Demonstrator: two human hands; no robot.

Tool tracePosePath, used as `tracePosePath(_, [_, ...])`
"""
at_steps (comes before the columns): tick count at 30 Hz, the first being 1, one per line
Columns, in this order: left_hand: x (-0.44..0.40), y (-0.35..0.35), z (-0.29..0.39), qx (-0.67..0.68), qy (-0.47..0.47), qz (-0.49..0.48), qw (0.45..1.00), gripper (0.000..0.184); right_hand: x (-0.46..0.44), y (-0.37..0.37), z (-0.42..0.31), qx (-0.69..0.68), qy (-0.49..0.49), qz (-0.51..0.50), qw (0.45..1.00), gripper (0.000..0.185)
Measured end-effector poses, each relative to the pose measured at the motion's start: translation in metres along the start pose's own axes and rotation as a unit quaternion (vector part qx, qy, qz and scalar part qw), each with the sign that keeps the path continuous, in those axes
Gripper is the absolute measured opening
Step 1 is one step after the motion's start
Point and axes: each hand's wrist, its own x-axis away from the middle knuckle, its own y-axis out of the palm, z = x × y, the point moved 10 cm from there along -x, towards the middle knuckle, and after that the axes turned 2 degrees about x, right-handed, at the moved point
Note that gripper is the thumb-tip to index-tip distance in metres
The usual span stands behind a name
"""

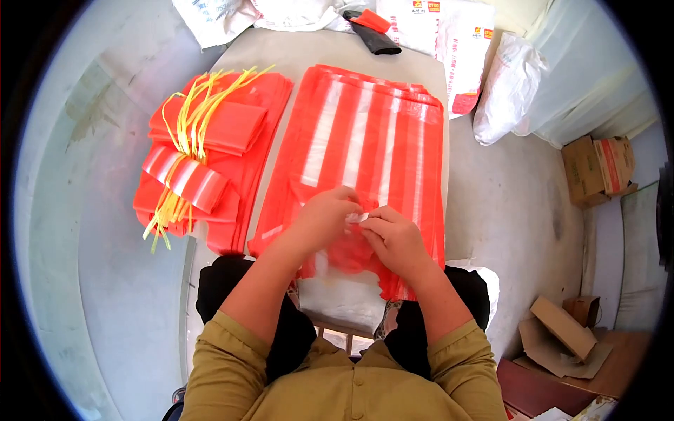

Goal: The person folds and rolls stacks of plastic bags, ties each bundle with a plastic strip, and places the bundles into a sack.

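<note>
A stack of red plastic bags with white stripes point(386, 133) lies on the table in front of me. Over its near part, my left hand point(331, 216) has its fingers curled together at a small whitish piece of plastic point(357, 218). My right hand point(394, 235) pinches the same piece from the other side, thumb against fingers. Below the hands, the red film is crumpled and hangs over the table's near edge. To the left sits a pile of folded red bags point(246, 126), with yellow ties point(193, 130) and a rolled striped bundle point(186, 177) on top.
White printed sacks point(414, 28) and a black roll with a red piece point(375, 38) are at the table's far edge. A white bundle point(509, 88) stands to the right. Cardboard boxes point(597, 168) are at the right wall, and opened cartons point(562, 337) lie lower right.
</note>
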Motion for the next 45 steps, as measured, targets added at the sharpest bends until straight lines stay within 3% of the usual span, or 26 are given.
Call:
tracePosePath(5, [0.004,-0.002,0.011,0.026,-0.014,-0.041,0.999,0.025,0.003,0.005,0.021,0.024,0.061,-0.006,0.998,0.013])
tracePosePath(11, [0.003,0.000,0.023,-0.041,0.066,-0.011,0.997,0.017,0.001,0.007,0.030,-0.018,0.130,-0.052,0.990,0.018])
tracePosePath(14, [0.001,-0.001,0.018,-0.040,0.046,0.001,0.998,0.016,0.004,-0.017,0.057,-0.053,0.191,0.019,0.980,0.021])
tracePosePath(17, [0.005,0.000,-0.008,0.088,-0.064,0.029,0.994,0.017,0.023,-0.068,0.103,-0.076,0.272,0.100,0.954,0.026])
tracePosePath(20, [0.009,-0.002,-0.011,0.173,-0.164,0.013,0.971,0.015,0.048,-0.093,0.122,-0.050,0.334,0.076,0.938,0.033])
tracePosePath(26, [0.008,0.015,-0.038,0.221,-0.169,0.002,0.960,0.015,0.063,-0.081,0.142,-0.011,0.255,0.075,0.964,0.043])
tracePosePath(32, [0.007,0.017,-0.041,0.270,-0.175,0.006,0.947,0.012,0.063,-0.070,0.159,-0.092,0.218,0.112,0.965,0.045])
tracePosePath(35, [0.009,0.017,-0.041,0.300,-0.185,0.007,0.936,0.012,0.059,-0.073,0.155,-0.155,0.242,0.136,0.948,0.045])
tracePosePath(38, [0.009,0.016,-0.036,0.335,-0.189,0.008,0.923,0.013,0.054,-0.073,0.154,-0.102,0.224,0.130,0.960,0.045])
tracePosePath(41, [0.011,0.023,-0.052,0.330,-0.197,-0.022,0.923,0.021,0.053,-0.072,0.148,-0.148,0.233,0.141,0.951,0.046])
tracePosePath(45, [0.011,0.023,-0.051,0.329,-0.205,-0.030,0.921,0.022,0.056,-0.064,0.152,-0.171,0.280,0.097,0.940,0.047])
